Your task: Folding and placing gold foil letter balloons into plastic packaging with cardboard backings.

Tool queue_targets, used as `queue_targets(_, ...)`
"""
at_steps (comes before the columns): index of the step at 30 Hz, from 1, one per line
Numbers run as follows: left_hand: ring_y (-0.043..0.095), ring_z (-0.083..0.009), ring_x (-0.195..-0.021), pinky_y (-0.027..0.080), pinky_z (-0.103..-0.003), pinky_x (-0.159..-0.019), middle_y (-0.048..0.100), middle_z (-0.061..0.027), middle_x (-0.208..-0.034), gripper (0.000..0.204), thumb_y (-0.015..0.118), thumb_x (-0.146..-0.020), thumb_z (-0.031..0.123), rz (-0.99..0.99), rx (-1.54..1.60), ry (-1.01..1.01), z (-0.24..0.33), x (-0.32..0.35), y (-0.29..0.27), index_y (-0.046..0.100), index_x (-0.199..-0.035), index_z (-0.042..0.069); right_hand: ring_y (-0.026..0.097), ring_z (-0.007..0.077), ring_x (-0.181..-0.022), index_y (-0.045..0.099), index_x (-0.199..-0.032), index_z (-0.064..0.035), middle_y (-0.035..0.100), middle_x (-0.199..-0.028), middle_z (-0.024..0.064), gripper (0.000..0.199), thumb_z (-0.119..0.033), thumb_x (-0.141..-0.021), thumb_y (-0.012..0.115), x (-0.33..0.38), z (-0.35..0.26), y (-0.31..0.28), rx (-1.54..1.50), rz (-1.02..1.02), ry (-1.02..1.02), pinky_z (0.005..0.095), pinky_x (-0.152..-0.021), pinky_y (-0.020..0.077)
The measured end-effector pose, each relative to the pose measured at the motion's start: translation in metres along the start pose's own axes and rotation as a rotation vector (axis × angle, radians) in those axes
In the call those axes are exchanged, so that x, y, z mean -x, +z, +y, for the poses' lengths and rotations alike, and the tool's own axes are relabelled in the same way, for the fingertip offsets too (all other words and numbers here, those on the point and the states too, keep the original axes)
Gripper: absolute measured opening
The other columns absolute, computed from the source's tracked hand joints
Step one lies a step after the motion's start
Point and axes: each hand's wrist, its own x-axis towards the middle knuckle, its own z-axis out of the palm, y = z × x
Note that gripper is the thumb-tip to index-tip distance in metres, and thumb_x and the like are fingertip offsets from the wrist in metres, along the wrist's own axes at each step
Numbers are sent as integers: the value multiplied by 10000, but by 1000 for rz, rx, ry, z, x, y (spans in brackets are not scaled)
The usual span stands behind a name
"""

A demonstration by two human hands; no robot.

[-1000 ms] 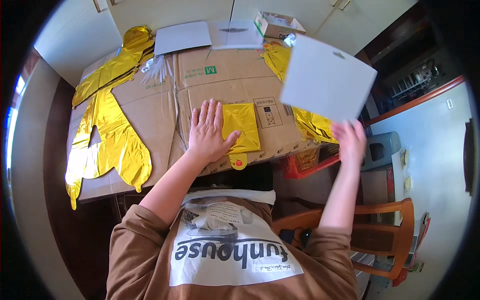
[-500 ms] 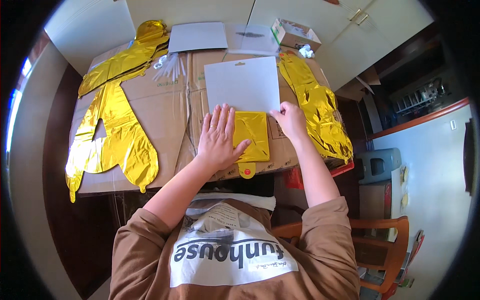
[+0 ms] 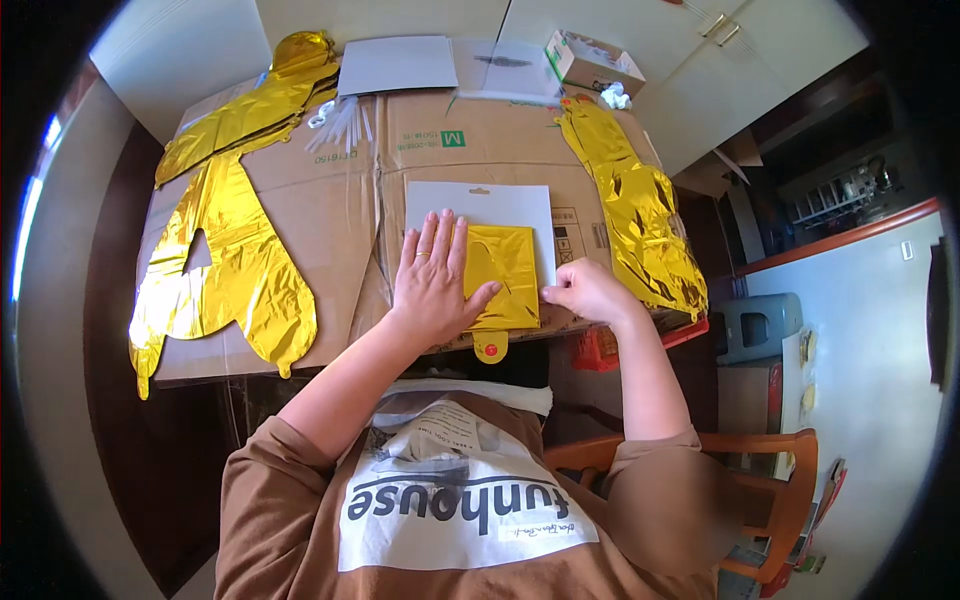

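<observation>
A folded square of gold foil, a foil balloon [image 3: 505, 275], lies on the cardboard near the table's front edge. Its round-ended tab with a red dot sticks out past that edge. My left hand [image 3: 440, 275] rests flat on the foil's left part, fingers stretched forward, a ring on one finger. Beneath the foil lies a pale grey card [image 3: 515, 205] with a hang hole; its far strip and right margin show, the rest is covered. My right hand [image 3: 595, 292] is closed in a pinch on the card's right edge, close to the near corner.
A large gold foil letter balloon [image 3: 255, 260] lies at left, with stacked foil [image 3: 235, 115] behind it. More crumpled foil [image 3: 640, 220] lies at right. At the back are grey cards [image 3: 398, 65], clear straws [image 3: 348, 125] and a small open box [image 3: 592, 62]. A wooden chair [image 3: 790, 490] stands right.
The grey card has slid toward me, under the folded foil, with my right hand drawing back along with it. My left hand stays on the foil.
</observation>
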Motion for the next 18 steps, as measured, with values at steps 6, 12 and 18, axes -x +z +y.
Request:
queue_targets(6, 193, -399, -1530, 126, -528, -1237, 262, -268, -1616, 925, 462, -967, 632, -18, 16, 22, -1, 5, 0, 243, -1560, -43, 600, 259, -622, 664, -747, 12, 628, -665, 171, 345, -304, -876, 713, 19, 7, 17, 68, 63, -9, 409, -620, 483)
queue_targets(12, 170, -389, -1537, 108, -508, -1245, 261, -261, -1618, 885, 480, -971, 610, 40, 146, 69, -2, 6, -5, 270, -1560, -16, 644, 422, -697, 639, -717, -12, 662, -715, 209, 466, -420, -941, 657, 37, -9, 22, 337, 488, 59, 483, -630, 499)
queue_targets(18, 204, -395, -1525, 128, -505, -1243, 296, -240, -1607, 865, 518, -966, 579, -27, 148, 67, -4, 14, -7, 279, -1559, -2, 663, 375, -646, 645, -757, -7, 664, -687, 192, 513, -480, -955, 643, 79, -12, 65, -132, 440, 59, 450, -598, 516)
